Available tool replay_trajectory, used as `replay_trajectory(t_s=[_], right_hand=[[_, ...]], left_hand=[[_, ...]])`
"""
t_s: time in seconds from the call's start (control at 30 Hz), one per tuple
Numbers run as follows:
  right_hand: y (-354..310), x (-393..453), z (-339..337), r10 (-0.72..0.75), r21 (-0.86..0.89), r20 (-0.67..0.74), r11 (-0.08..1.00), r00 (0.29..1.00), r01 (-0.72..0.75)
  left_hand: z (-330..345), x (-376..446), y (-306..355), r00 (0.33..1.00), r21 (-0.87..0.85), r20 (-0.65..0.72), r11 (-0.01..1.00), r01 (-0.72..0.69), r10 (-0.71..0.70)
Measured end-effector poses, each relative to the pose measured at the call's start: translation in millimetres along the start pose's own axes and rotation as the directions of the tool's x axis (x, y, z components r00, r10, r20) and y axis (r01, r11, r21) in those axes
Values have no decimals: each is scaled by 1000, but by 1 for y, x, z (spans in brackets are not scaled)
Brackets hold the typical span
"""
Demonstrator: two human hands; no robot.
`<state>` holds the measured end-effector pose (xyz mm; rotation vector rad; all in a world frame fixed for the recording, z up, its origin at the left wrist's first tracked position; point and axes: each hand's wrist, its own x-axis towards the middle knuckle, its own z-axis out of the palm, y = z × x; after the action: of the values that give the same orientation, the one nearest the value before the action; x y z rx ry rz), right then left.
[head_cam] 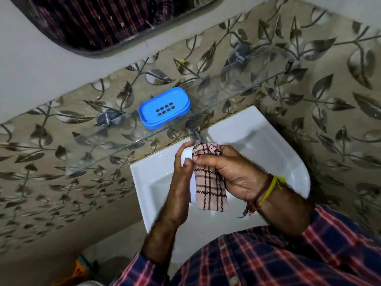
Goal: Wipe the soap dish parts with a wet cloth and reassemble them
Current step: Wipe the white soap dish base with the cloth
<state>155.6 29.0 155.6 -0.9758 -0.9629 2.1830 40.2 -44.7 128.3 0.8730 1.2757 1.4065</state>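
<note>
We see both hands over the sink, at about 6 o'clock from the blue dish.

Left hand: fingers curled round a white object, thumb on its near face. Most of the object is hidden by the hand and the cloth; we can't tell what it is.

Right hand: fingers curled round the checked cloth, which is bunched at the top against the white object. The rest of the cloth hangs down below the hands, toward 6 o'clock. Thread bands sit on the right wrist.

The dish sits on the glass shelf, at 12 o'clock from the hands and well apart from them. Its slotted tray is seated in the base, with two rows of drain slots showing. The dish's long axis runs roughly 8 to 2 o'clock, near the shelf's front edge.

The tap is between dish and hands, just below the shelf edge; its spout ends just beside the top of the cloth. We can't tell if they touch, nor if water is running.

Two metal brackets hold the shelf to the leaf-pattern tile wall, one at 9 o'clock from the dish, one toward 2 o'clock. A mirror at 11 o'clock reflects a plaid shirt. Plaid sleeves show at 5 o'clock.
</note>
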Motion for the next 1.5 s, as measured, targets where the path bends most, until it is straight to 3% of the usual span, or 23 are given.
replay_trajectory(t_s=[0.13, 0.27, 0.47, 0.6, 0.7, 0.77, 0.9, 1.03, 1.2, 1.33, 1.5], right_hand=[[-5, -5, 1, -36, -43, 78, 998, 996, 39], [-5, -2, 4, 24, 119, 2, 993, 1000, -24], [-4, -9, 3, 38, -246, 98, 969, 994, -12], [-3, -2, 7, 0, 6, 13, 1000, 1000, 0], [-3, -5, 1, -17, -233, 78, 972, 997, 35], [0, -8, 3, 12, -304, 94, 952, 996, 17], [0, -2, 5, -9, -152, -35, 988, 999, 3], [0, -5, 1, 84, -350, 115, 936, 990, -39], [5, -1, 1, 35, -202, 23, 979, 999, -30], [2, -4, -1, 77, -424, 162, 906, 984, -1], [1, -3, -4, 6, -426, 160, 902, 987, 64]], left_hand=[[-1, 0, 8, 999, -48, 40, 999, 25, -23], [1, -2, 0, 999, -49, 45, 999, 15, -13], [-7, 11, 9, 995, -137, 81, 989, 63, -52], [-3, 6, 0, 995, -131, 80, 989, 73, -63], [-5, 10, 2, 993, -170, 90, 981, 96, -82], [-7, 14, 6, 992, -190, 92, 977, 101, -84], [-4, 13, 0, 990, -157, 124, 984, 85, -66], [-8, 22, 6, 990, -189, 126, 978, 91, -68], [-4, 20, 3, 989, -176, 127, 980, 94, -72], [-8, 25, 5, 989, -168, 133, 982, 83, -60], [-7, 25, 7, 985, -175, 105, 973, 150, -133]])
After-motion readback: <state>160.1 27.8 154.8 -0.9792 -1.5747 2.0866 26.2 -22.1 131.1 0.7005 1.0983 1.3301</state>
